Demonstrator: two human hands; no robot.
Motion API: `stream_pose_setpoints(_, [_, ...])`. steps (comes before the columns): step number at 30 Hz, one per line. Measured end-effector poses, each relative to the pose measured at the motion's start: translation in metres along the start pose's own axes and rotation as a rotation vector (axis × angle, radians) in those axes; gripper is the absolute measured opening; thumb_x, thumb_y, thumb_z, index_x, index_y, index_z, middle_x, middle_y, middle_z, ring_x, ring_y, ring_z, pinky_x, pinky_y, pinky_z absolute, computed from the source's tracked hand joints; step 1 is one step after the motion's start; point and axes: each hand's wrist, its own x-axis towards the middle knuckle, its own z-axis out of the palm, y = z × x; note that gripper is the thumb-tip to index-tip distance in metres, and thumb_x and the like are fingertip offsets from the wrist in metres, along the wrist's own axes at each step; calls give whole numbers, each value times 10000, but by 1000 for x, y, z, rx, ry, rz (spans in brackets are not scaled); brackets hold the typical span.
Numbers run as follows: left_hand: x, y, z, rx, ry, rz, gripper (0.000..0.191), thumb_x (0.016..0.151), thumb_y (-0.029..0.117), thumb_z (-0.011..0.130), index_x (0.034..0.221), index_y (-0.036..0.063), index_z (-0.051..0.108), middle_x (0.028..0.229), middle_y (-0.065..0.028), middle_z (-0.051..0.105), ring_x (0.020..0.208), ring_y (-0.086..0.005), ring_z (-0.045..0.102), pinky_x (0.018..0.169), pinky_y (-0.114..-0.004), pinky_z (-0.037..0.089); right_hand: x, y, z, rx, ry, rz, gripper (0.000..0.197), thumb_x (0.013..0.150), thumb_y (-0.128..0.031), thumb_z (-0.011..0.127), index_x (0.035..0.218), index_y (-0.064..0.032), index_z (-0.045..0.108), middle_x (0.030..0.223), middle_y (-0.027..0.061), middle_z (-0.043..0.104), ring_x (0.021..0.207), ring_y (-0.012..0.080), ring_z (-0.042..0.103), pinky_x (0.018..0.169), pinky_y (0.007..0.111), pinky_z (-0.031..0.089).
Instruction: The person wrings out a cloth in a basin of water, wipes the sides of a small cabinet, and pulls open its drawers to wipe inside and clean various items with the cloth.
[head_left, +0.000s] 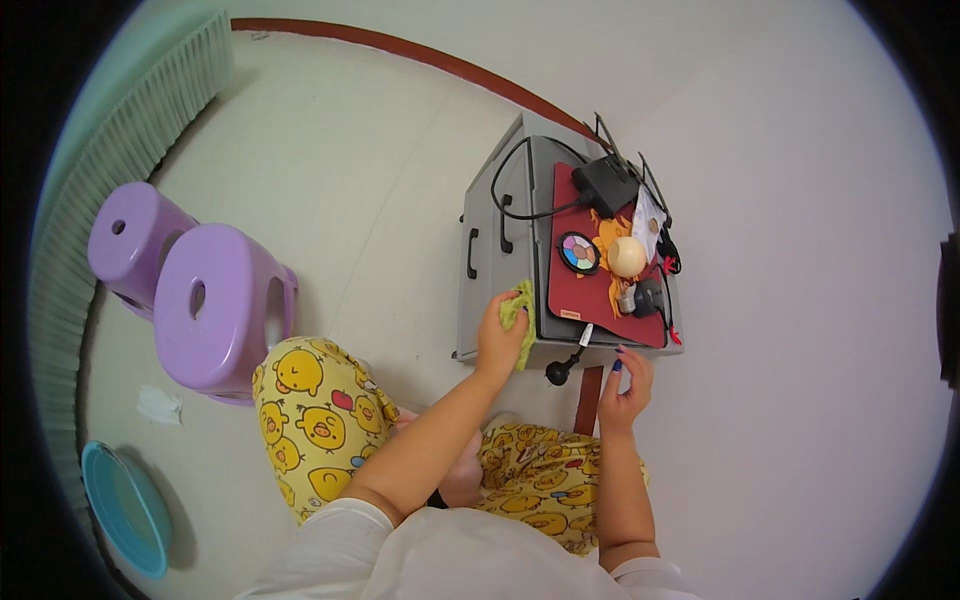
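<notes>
My left hand grips a crumpled green cloth against the front edge of a grey drawer cabinet with black handles. Beyond the cabinet's near right corner, my right hand is raised with thumb and finger close together; it seems to hold nothing. On the cabinet top lies a red mouse pad, with a round colour palette, a cream-coloured ball-like object and a light bulb on it. A black plug on a tagged cord hangs over the near side.
A black box-shaped device with a looping cable sits at the cabinet's back. Two purple plastic stools stand at left, beside a pleated curtain. A blue basin and a white tissue are on the floor. A wall rises at right.
</notes>
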Motion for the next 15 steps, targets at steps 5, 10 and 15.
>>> stream_pose_setpoints(5, [19, -6, -3, 125, -29, 132, 235, 748, 103, 543, 966, 38, 483, 923, -144, 515, 870, -280, 509, 765, -317, 395, -5, -4, 12, 95, -42, -71, 162, 671, 3, 513, 827, -16, 552, 853, 118, 593, 734, 250, 544, 667, 305, 433])
stream_pose_setpoints(10, [30, 2, 0, 315, 5, 325, 223, 756, 75, 516, 964, 22, 454, 924, -163, 473, 880, -326, 474, 771, -333, 382, -9, -24, 28, 100, -137, -167, 144, 662, -4, 520, 803, -6, 549, 825, 129, 593, 696, 255, 545, 635, 302, 438])
stream_pose_setpoints(15, [56, -18, 6, 414, 113, 404, 246, 725, 71, 544, 955, 22, 472, 899, -166, 475, 847, -343, 465, 741, -386, 377, -11, -15, 32, 101, -48, -88, 119, 686, 1, 511, 799, 12, 548, 835, 143, 588, 714, 250, 544, 647, 293, 436])
